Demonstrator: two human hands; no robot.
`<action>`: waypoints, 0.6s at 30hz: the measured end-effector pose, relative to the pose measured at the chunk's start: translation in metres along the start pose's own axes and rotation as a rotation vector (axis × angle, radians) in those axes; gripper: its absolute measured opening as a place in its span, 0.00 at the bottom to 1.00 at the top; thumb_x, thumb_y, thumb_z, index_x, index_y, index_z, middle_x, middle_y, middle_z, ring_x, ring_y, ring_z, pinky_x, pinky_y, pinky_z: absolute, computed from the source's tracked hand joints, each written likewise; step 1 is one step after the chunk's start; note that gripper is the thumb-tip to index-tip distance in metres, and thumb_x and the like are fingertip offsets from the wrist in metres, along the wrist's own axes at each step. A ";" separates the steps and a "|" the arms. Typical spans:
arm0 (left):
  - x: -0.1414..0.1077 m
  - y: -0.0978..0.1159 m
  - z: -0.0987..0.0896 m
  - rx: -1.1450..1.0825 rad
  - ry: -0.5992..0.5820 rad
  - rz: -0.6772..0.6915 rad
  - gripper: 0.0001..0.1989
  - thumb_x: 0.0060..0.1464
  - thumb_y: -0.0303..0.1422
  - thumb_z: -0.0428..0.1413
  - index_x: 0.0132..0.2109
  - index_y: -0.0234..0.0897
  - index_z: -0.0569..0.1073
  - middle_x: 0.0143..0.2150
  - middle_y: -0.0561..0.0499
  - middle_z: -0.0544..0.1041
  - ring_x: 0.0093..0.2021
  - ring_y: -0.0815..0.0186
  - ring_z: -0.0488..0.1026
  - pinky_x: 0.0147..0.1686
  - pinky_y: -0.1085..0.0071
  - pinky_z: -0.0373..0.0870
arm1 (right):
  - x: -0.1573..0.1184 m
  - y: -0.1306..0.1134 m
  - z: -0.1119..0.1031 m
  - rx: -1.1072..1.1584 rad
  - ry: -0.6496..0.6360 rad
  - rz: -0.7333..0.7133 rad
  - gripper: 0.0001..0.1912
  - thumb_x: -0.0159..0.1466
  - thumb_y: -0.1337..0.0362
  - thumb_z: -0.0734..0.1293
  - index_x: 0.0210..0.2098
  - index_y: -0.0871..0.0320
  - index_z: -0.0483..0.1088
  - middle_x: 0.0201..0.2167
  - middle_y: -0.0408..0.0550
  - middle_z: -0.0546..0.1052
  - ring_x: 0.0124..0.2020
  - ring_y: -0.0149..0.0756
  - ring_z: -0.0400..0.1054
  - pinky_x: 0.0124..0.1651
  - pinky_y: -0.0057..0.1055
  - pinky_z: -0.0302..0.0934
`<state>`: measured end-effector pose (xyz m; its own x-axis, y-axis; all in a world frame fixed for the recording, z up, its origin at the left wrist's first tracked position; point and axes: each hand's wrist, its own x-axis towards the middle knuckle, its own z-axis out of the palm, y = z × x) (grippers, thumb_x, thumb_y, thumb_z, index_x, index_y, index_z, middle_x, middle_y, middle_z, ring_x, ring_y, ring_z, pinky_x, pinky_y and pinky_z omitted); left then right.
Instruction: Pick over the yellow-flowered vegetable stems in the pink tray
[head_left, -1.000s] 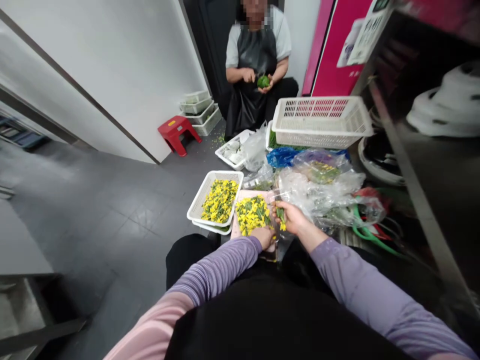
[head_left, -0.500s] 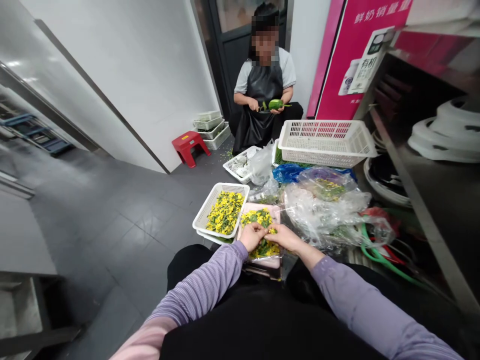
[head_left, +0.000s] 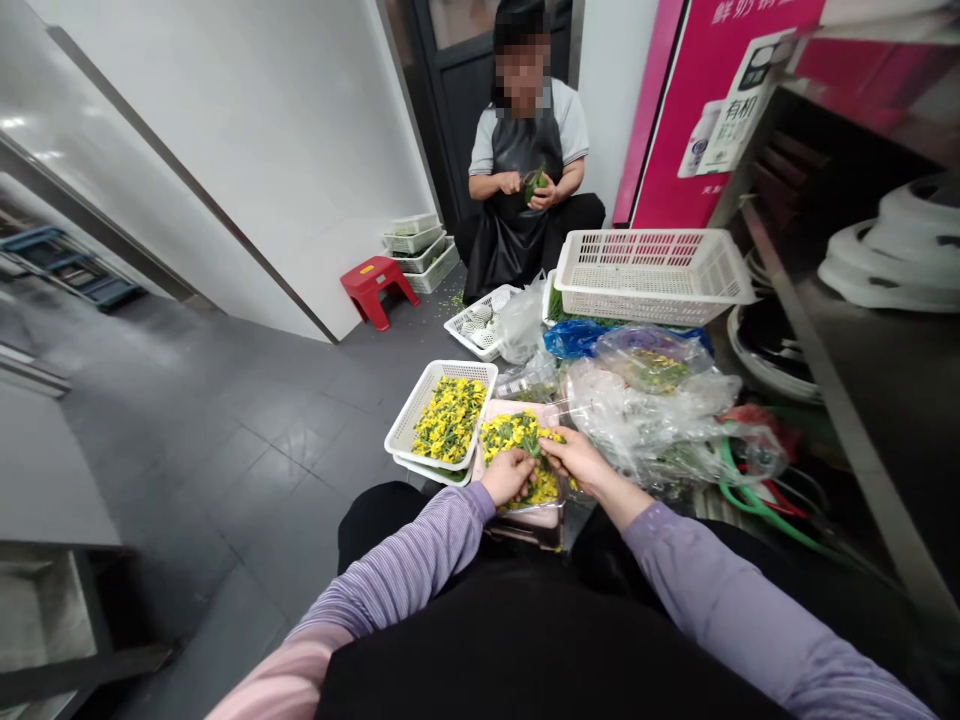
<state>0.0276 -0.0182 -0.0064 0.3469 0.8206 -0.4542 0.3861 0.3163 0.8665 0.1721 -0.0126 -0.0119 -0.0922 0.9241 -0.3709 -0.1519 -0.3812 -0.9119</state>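
My left hand [head_left: 510, 476] is closed in a pinch over a heap of yellow-flowered greens [head_left: 510, 430]. Green stem shows at its fingertips, mostly hidden by the fingers. Just right of it and slightly higher, my right hand [head_left: 579, 462] pinches a small yellow-flowered sprig [head_left: 556, 437] between thumb and fingers. The two hands are a little apart. Under them the heap lies on clear plastic over a pale pink stool-like surface [head_left: 553, 518]. Left of it stands a white perforated basket [head_left: 403, 425] holding more yellow-flowered greens [head_left: 450, 420].
Clear plastic bags [head_left: 622, 410] crowd the right side, near a large white crate [head_left: 652, 300]. Opposite me a seated person [head_left: 529, 150] holds a green vegetable. A red stool [head_left: 379, 285] and stacked white baskets [head_left: 424, 260] stand by the wall. A metal shelf [head_left: 840, 400] runs along the right.
My hands, close together before, have moved slightly apart, the right one going up and right with a sprig. The person opposite has turned the green vegetable. My view has tilted slightly.
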 end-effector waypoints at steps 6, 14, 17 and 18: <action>-0.009 0.003 -0.005 -0.082 -0.125 0.006 0.11 0.52 0.35 0.45 0.34 0.31 0.66 0.21 0.56 0.66 0.13 0.79 0.59 0.11 0.81 0.55 | -0.001 0.000 -0.001 -0.068 -0.013 -0.020 0.12 0.52 0.59 0.65 0.32 0.59 0.63 0.11 0.34 0.59 0.10 0.21 0.47 0.12 0.19 0.40; -0.019 0.009 -0.008 -0.170 -0.051 0.069 0.11 0.49 0.35 0.45 0.26 0.33 0.64 0.15 0.58 0.61 0.11 0.78 0.54 0.11 0.79 0.47 | -0.004 -0.003 -0.001 0.103 -0.160 -0.004 0.15 0.49 0.57 0.68 0.30 0.59 0.63 0.20 0.39 0.64 0.14 0.21 0.51 0.14 0.20 0.40; -0.023 0.015 -0.005 -0.154 -0.057 0.068 0.11 0.49 0.33 0.44 0.23 0.34 0.62 0.13 0.58 0.58 0.11 0.78 0.53 0.12 0.78 0.47 | -0.011 -0.005 0.002 0.120 -0.272 0.038 0.15 0.49 0.57 0.68 0.29 0.60 0.63 0.17 0.38 0.62 0.14 0.21 0.50 0.14 0.21 0.39; -0.022 0.015 -0.005 -0.142 -0.044 0.056 0.11 0.49 0.32 0.44 0.22 0.34 0.61 0.12 0.58 0.57 0.11 0.78 0.52 0.13 0.78 0.47 | -0.013 -0.006 0.002 0.124 -0.319 0.057 0.15 0.49 0.57 0.68 0.29 0.60 0.63 0.16 0.37 0.61 0.14 0.21 0.50 0.15 0.21 0.39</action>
<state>0.0212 -0.0293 0.0182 0.4029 0.8181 -0.4104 0.2412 0.3376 0.9098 0.1725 -0.0226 -0.0012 -0.4041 0.8534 -0.3292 -0.2546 -0.4506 -0.8557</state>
